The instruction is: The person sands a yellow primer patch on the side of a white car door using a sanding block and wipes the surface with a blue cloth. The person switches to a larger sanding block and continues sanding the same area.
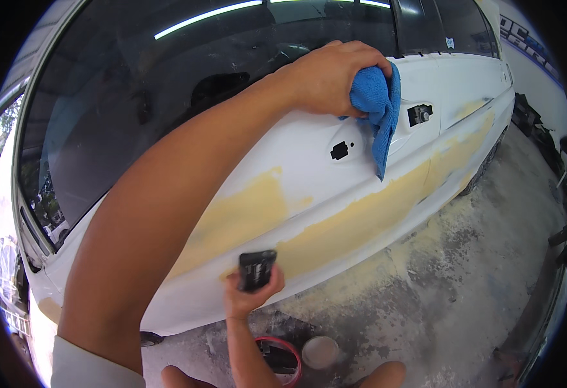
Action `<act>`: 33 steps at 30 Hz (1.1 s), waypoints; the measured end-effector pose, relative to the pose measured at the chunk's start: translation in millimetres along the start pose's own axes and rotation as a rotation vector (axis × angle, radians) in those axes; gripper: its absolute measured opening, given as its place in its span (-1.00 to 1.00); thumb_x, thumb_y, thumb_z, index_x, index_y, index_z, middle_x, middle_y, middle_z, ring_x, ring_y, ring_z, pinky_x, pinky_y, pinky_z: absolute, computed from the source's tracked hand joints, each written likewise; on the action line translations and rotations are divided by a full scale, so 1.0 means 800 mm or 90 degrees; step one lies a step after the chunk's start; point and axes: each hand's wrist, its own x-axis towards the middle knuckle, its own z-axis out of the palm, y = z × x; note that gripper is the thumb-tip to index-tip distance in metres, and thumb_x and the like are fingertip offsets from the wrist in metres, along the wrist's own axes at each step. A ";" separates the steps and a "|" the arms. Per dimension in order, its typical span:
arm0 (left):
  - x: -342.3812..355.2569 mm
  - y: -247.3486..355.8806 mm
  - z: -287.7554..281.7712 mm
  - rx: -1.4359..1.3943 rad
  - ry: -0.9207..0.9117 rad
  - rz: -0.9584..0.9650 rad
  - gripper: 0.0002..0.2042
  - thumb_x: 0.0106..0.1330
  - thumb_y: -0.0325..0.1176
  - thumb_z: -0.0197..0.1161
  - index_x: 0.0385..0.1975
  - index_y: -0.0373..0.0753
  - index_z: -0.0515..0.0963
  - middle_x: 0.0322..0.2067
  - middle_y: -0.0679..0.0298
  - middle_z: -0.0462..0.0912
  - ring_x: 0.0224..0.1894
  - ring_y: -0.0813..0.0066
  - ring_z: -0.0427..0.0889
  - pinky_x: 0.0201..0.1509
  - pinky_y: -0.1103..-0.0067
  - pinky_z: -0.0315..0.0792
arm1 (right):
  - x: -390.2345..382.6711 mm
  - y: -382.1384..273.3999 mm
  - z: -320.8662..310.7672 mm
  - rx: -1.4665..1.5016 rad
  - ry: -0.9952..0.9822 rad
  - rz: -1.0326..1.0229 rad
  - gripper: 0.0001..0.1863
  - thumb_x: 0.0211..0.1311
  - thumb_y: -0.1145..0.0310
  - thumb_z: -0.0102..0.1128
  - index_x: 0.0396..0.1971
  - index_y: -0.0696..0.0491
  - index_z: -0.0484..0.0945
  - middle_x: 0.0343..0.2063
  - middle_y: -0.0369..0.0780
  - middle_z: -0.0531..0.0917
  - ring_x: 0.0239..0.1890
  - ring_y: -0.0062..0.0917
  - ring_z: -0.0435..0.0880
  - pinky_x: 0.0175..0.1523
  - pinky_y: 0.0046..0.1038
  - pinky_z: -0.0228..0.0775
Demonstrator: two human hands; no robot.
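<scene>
My left arm reaches up across the white car door [309,142]. At its end my left hand [335,74] is closed on a blue cloth [383,107], which hangs in folds over the upper door panel beside the handle openings. Lower down, my right hand [254,299] grips a black sanding block [256,270], slightly blurred, in front of the lower door panel; whether it touches the surface I cannot tell. Around it, yellow filler patches [354,226] run along the lower door, with another yellow patch [241,210] above the crease.
A red-rimmed bucket [298,368] with something dark inside stands on the concrete floor [458,278] below my right forearm. Next to it is a round pale container [320,352]. My knees [387,375] show at the bottom edge. Dark items [534,126] lie by the far wall.
</scene>
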 end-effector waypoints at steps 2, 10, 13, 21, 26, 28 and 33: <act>0.000 -0.002 0.001 -0.010 0.022 0.039 -0.29 -0.11 -0.36 0.67 0.15 0.02 0.54 0.23 0.33 0.55 0.28 0.14 0.50 0.39 0.27 0.41 | 0.015 0.016 -0.004 0.050 0.045 0.133 -0.23 -0.05 0.31 0.44 0.24 0.15 0.37 0.07 -0.07 0.37 0.16 -0.22 0.44 0.32 0.00 0.32; 0.005 -0.014 0.014 0.000 0.031 0.019 -0.35 -0.13 -0.26 0.65 0.10 0.02 0.62 0.05 0.19 0.67 0.16 0.12 0.62 0.23 0.29 0.51 | 0.452 0.174 -0.074 0.133 0.048 0.155 -0.38 0.32 0.33 0.29 0.34 0.20 0.36 0.17 -0.08 0.52 0.01 -0.40 0.56 0.10 -0.37 0.47; 0.007 -0.013 0.017 0.004 0.045 0.029 -0.35 -0.10 -0.21 0.65 0.12 0.05 0.62 0.03 0.16 0.67 0.14 0.10 0.63 0.21 0.30 0.54 | 0.211 0.107 -0.052 -0.012 0.029 0.014 -0.37 0.36 0.23 0.27 0.32 0.21 0.33 0.21 -0.05 0.45 0.22 -0.29 0.48 0.32 -0.23 0.36; 0.007 -0.006 0.011 0.002 0.012 -0.041 -0.32 -0.11 -0.21 0.68 0.14 0.09 0.59 0.11 0.20 0.65 0.20 0.12 0.61 0.30 0.31 0.51 | 0.282 0.195 -0.079 0.215 0.039 0.314 -0.32 0.28 0.35 0.18 0.38 0.14 0.23 0.14 -0.01 0.51 0.03 -0.25 0.62 0.00 -0.22 0.62; 0.005 -0.010 0.002 -0.067 0.030 0.108 -0.33 -0.15 -0.36 0.63 0.08 -0.20 0.53 0.03 0.03 0.64 0.13 -0.02 0.59 0.23 0.27 0.48 | 0.403 0.247 -0.109 0.176 -0.010 0.077 -0.31 0.33 0.20 0.16 0.41 0.11 0.24 0.16 -0.04 0.48 0.08 -0.25 0.56 0.06 -0.20 0.48; 0.005 -0.012 0.001 -0.055 0.019 0.096 -0.33 -0.15 -0.36 0.63 0.08 -0.20 0.53 0.03 0.04 0.64 0.13 0.00 0.59 0.23 0.28 0.48 | 0.281 0.214 -0.096 0.155 -0.010 0.045 -0.23 0.32 0.11 0.35 0.39 0.11 0.22 0.21 -0.06 0.42 0.16 -0.31 0.48 0.20 -0.29 0.43; 0.004 -0.008 0.001 -0.042 0.001 0.088 -0.30 -0.13 -0.35 0.65 0.11 -0.16 0.49 0.05 0.09 0.61 0.18 0.04 0.56 0.30 0.31 0.44 | 0.133 0.193 -0.085 0.069 -0.092 0.032 -0.13 0.22 -0.10 0.40 0.34 0.08 0.20 0.20 -0.08 0.34 0.24 -0.23 0.44 0.30 -0.22 0.42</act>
